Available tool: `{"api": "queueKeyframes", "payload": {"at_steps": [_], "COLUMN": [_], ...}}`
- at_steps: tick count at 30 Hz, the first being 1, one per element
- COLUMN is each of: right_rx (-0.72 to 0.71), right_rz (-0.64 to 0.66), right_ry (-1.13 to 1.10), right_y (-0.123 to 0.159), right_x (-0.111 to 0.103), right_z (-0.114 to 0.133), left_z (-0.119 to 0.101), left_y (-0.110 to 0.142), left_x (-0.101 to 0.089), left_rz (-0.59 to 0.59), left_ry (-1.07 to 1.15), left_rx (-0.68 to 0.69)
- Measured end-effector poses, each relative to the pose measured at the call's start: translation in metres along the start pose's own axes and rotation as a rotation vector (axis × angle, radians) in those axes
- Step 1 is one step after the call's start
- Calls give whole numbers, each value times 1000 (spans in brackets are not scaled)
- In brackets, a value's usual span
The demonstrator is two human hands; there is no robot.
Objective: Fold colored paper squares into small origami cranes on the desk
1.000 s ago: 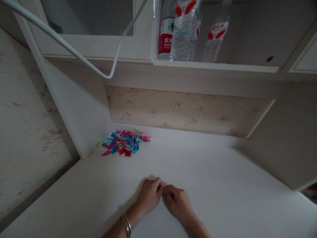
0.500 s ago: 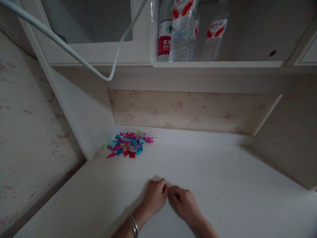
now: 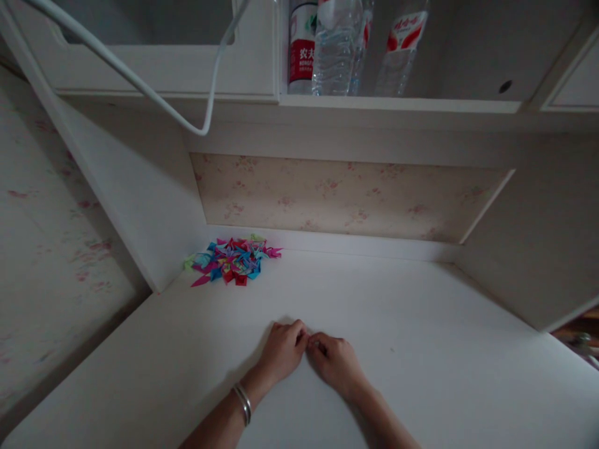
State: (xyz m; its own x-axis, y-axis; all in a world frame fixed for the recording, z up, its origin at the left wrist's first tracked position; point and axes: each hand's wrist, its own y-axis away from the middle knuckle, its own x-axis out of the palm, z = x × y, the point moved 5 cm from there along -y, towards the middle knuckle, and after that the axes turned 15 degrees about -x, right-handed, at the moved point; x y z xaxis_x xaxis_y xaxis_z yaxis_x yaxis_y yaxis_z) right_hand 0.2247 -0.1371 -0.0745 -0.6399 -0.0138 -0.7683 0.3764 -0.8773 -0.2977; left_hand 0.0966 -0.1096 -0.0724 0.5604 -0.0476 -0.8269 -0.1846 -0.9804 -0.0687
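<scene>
My left hand (image 3: 284,350) and my right hand (image 3: 337,366) rest on the white desk top (image 3: 412,399), their curled fingertips meeting in the middle. Both are closed in a pinch. Whatever lies between the fingertips is hidden or too small to make out. A silver bangle (image 3: 242,404) circles my left wrist. Beyond my hands, at the back left of the desk, lies a pile of colourful folded paper pieces (image 3: 234,260) in pink, blue, red and green.
Above the desk, plastic bottles (image 3: 334,59) stand in an open cabinet shelf (image 3: 402,107). A white cable (image 3: 154,96) hangs down at the upper left. Side panels (image 3: 140,187) bound the desk left and right. A tiny dark speck (image 3: 392,350) lies right of my hands.
The whole view has shifted, so the desk, paper pile and hands sit slightly higher and further left. My hands keep the same pinched pose, fingertips together.
</scene>
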Motion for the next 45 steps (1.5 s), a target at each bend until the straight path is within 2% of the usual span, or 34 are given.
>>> {"api": "queueKeyframes", "payload": {"at_steps": [25, 35, 45], "right_rx": [23, 20, -12], "right_rz": [-27, -27, 3], "right_ry": [-72, -55, 54], "right_y": [0, 0, 2], "right_x": [-1, -2, 4], "right_z": [-1, 2, 1], "left_z": [-4, -4, -5], "left_y": [1, 2, 3], "left_x": [-4, -5, -2], "left_rz": [15, 12, 8], "left_ry": [-8, 6, -42], "left_rx": [-9, -3, -3]}}
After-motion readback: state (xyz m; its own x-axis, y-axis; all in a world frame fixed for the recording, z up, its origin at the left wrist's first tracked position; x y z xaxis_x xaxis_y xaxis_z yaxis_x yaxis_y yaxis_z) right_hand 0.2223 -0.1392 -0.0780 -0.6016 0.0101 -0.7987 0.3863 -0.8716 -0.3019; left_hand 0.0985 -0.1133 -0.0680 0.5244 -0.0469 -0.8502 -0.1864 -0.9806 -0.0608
